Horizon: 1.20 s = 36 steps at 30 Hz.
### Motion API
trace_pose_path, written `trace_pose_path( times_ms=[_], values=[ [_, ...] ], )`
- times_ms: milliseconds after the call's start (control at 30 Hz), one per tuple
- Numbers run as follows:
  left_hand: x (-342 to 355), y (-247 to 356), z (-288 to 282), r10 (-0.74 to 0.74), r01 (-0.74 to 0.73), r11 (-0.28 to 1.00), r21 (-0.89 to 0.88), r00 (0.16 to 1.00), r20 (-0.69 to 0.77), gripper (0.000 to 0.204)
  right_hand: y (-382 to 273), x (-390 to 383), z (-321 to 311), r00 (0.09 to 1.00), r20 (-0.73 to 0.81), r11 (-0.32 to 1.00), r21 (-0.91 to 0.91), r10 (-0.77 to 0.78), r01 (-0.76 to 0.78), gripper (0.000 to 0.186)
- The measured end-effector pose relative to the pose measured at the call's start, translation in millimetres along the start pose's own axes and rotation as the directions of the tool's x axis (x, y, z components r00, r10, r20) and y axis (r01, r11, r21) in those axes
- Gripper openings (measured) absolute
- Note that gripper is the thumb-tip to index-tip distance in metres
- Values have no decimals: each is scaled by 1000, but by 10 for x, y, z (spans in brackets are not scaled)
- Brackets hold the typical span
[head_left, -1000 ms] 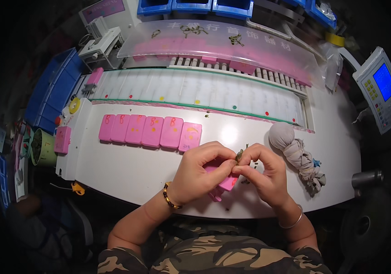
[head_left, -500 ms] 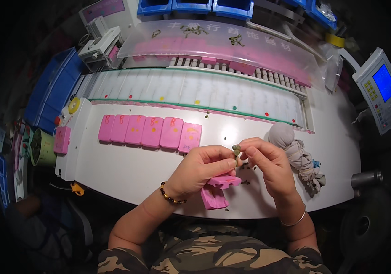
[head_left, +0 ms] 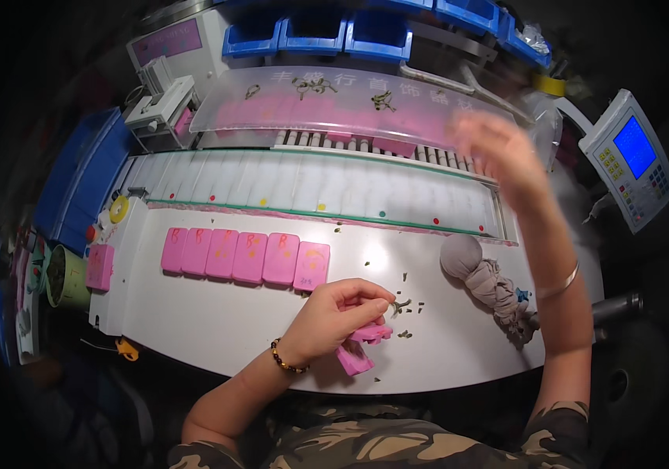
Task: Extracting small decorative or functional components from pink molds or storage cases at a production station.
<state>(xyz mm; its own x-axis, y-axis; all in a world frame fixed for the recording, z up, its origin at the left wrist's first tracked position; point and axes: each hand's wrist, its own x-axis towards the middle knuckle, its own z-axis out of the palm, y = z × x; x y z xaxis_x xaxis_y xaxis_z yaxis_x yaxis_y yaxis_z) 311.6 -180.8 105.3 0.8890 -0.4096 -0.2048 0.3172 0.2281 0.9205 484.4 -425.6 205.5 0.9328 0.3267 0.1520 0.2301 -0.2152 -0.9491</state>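
Note:
My left hand (head_left: pixel 334 320) is closed, thumb and index finger pinching a small pale-green piece (head_left: pixel 398 305) over the bench. Directly below it are two pink mould blocks (head_left: pixel 356 359), partly hidden by the fingers. Small dark-green scraps (head_left: pixel 404 334) lie just right of them. My right hand (head_left: pixel 495 148) is raised at the right end of a translucent shelf (head_left: pixel 233 117) with green pieces (head_left: pixel 382 100) on it; motion smears its fingers, so whether they grip anything is unclear.
A row of pink blocks (head_left: pixel 249 256) lies left of my hands, a grey cloth bundle (head_left: pixel 481 283) right. Behind run a long white panel strip (head_left: pixel 295 180) and rollers (head_left: pixel 319 141). Blue bins (head_left: pixel 377 39), a blue crate (head_left: pixel 76 180) and a keypad display unit (head_left: pixel 627 160) edge the bench.
My right hand has left the green piece and swung up to the shelf. My left hand still pinches the piece, appearing lower in view as the whole scene shifts down.

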Motion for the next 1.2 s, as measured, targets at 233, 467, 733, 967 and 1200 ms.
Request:
trace_pose_path(
  times_ms=[233, 467, 733, 967, 1200],
  values=[
    [-57, -3, -108, 30, -30, 1000, -4, 996, -80, 20, -109, 83, -98, 983, -177, 999, -16, -44, 41, 53],
    [18, 12, -250, -50, -99, 840, -534, 965, -257, 19, 451, -1113, -80, 980, 179, 612, -767, -82, 192, 83],
    [111, 60, -94, -9, -92, 833, -545, 984, -180, 19, 506, -1632, 249, 993, 115, 624, -778, 26, 74, 93],
    [92, 50, 44, -12, -105, 932, -346, 947, -321, 21, -5, -1623, 691, 727, -55, 306, -927, -685, 219, 67],
    [-7, 108, 26, 283, -292, 956, 26, 897, -340, 19, -240, -1586, 769, 737, 467, 183, -771, -488, 610, 42]
  ],
)
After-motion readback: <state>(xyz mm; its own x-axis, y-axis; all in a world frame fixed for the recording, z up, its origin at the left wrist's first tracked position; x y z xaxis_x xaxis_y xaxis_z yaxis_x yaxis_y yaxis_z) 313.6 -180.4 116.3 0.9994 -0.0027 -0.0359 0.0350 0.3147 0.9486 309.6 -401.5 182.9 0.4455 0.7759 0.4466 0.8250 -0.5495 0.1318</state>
